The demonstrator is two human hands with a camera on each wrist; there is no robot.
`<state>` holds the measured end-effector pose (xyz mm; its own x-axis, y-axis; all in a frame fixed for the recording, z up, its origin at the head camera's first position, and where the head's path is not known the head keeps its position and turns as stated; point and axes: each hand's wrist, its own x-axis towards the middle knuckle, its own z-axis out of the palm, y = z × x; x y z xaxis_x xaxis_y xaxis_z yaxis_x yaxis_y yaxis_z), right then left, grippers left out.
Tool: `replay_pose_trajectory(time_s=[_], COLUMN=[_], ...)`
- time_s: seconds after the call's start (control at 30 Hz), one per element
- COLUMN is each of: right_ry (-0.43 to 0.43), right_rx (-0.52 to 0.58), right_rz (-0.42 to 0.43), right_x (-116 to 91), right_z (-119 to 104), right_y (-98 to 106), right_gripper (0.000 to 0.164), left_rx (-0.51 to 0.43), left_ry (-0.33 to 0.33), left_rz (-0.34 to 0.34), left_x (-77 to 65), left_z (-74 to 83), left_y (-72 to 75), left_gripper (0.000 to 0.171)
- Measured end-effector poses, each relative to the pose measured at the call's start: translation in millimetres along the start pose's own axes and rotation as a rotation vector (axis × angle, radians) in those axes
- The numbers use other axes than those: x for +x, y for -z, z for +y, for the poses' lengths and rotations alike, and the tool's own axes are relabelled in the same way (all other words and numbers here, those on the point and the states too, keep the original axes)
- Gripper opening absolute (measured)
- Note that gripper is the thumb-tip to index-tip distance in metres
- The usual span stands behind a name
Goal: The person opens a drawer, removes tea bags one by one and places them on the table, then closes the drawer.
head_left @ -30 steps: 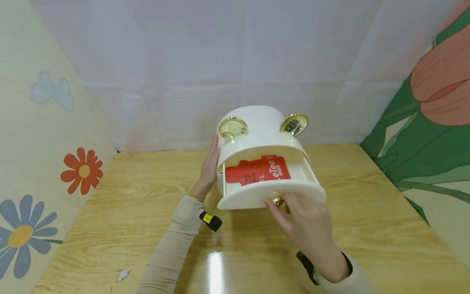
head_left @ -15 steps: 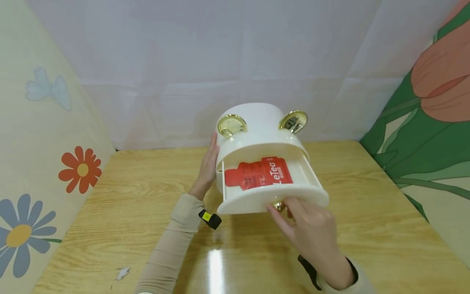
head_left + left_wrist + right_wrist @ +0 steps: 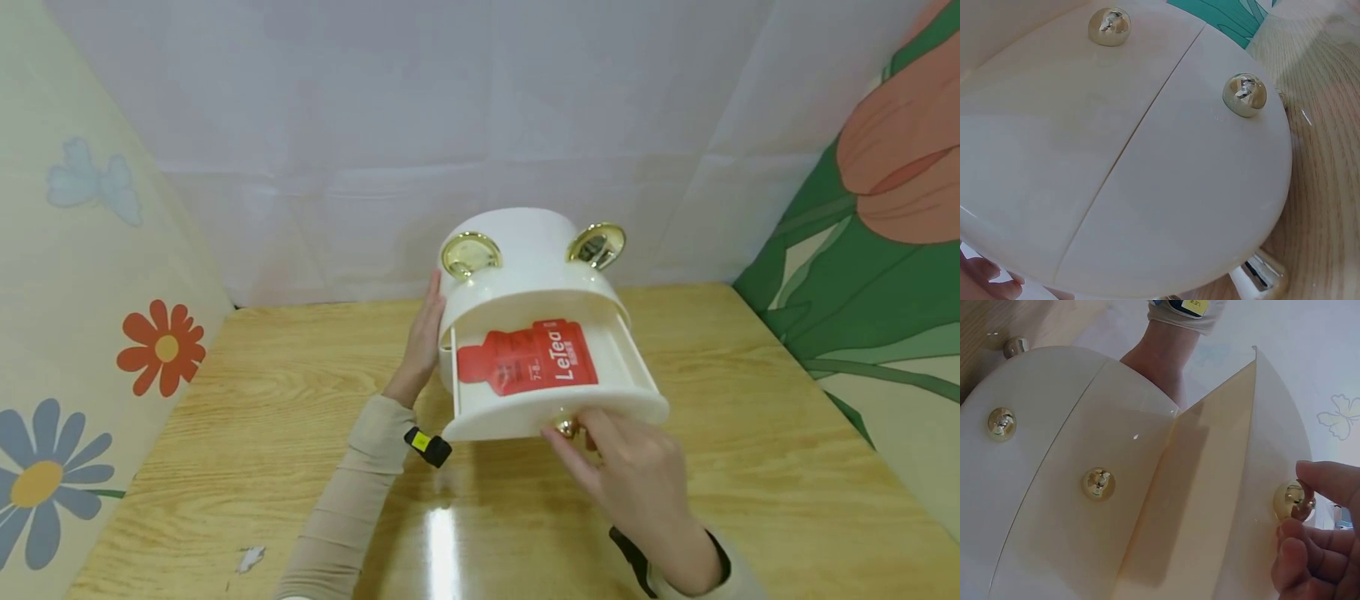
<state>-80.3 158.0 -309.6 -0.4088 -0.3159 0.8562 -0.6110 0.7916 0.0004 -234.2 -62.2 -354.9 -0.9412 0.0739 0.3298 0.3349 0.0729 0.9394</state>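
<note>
A white rounded drawer box (image 3: 525, 229) stands on the table, with two gold ear-like discs on top. Its top drawer (image 3: 525, 414) is pulled out. Inside lies a flat red pouch (image 3: 517, 362) marked "LeTea". My left hand (image 3: 424, 337) rests against the box's left side with fingers extended. Between thumb and fingers, my right hand (image 3: 633, 467) pinches the gold knob (image 3: 1291, 499) of that drawer. In the right wrist view, two lower drawers are closed, each with a gold knob (image 3: 1097, 482).
The wood-grain table (image 3: 300, 358) has a pale chipped patch (image 3: 251, 558) at front left. A whitish cloth backdrop (image 3: 360, 150) hangs behind the box. Flower-painted panels (image 3: 885, 275) flank both sides. Small shiny feet (image 3: 1016, 347) hold up the box.
The top drawer has slid further out toward me, with my right hand on its knob. More of the red pouch shows now. My left hand has stayed against the box.
</note>
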Motion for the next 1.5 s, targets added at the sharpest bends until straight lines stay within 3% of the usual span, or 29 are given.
replay_pose_trajectory(time_s=[0.33,0.6,0.9,1.07,1.2,1.3,1.5], right_ry=[0.000,0.066,0.232,0.346,0.390,0.370,0.375], right_rx=[0.039,0.125,0.281,0.286,0.292,0.291,0.281], right_rz=[-0.060,-0.129,-0.412,-0.545,-0.697,-0.828,-0.941], right_x=[3.9,29.3,71.0,85.8,94.9,100.0,103.8], right_z=[-1.9,9.7,48.8,65.8,75.4,81.1,87.7], right_y=[16.4,37.6,42.4,34.3,25.1,17.3,6.9], right_gripper=[0.048,0.050,0.048,0.016,0.026,0.026,0.037], left_rx=[0.002,-0.012,-0.011,-0.006,-0.006,-0.006,-0.024], left_ry=[-0.006,-0.030,-0.010,-0.048,-0.076,-0.059,0.002], left_rz=[0.003,0.009,0.008,0.013,0.006,0.003,-0.015], left_x=[-0.1,1.0,0.6,-0.7,-2.1,-1.7,-0.9], left_z=[0.0,-0.5,0.7,-0.2,-0.6,-0.1,5.1], left_y=[0.9,0.8,0.5,-0.4,-1.3,-1.4,0.9], left_gripper=[0.055,0.054,0.052,0.055,0.059,0.059,0.052])
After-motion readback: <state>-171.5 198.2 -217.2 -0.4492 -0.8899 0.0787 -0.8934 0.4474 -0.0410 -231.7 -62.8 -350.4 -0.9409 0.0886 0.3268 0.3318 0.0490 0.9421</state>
